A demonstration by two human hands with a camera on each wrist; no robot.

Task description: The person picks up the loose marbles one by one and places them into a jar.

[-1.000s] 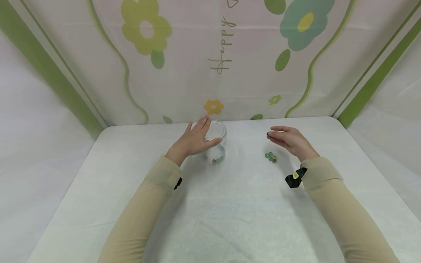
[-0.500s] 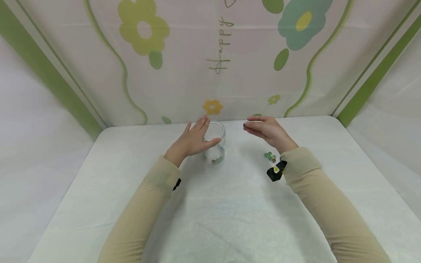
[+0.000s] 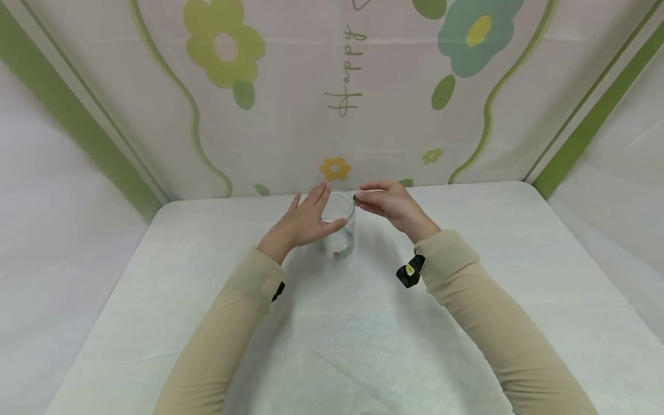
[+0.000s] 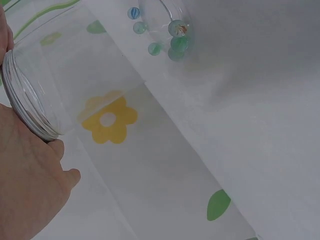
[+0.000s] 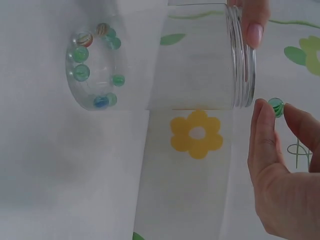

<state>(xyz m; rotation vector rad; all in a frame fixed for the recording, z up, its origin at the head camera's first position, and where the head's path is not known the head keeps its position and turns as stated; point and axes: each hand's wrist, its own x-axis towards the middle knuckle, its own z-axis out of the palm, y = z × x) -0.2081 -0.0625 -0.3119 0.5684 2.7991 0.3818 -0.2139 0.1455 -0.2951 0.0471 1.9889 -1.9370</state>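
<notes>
A clear glass jar stands upright near the table's back edge, several marbles on its floor, green, blue and brown-streaked. Left hand rests against the left side of its rim, fingers extended, thumb along the near side. In the left wrist view the jar's ridged neck lies against that hand. Just right of the rim, the right hand pinches a green marble between thumb and fingertips. In the right wrist view this marble is outside the jar's mouth, apart from the glass.
A white cloth covers the table. Behind the jar rises a fabric wall printed with flowers. Black wrist cameras sit under both cuffs. The right sleeve covers the spot where loose marbles lay in the earlier frames.
Carrying the pinched marble, the right hand has moved left from above the loose marbles to the jar's rim. The left hand stays at the jar. The loose marbles have become hidden from view.
</notes>
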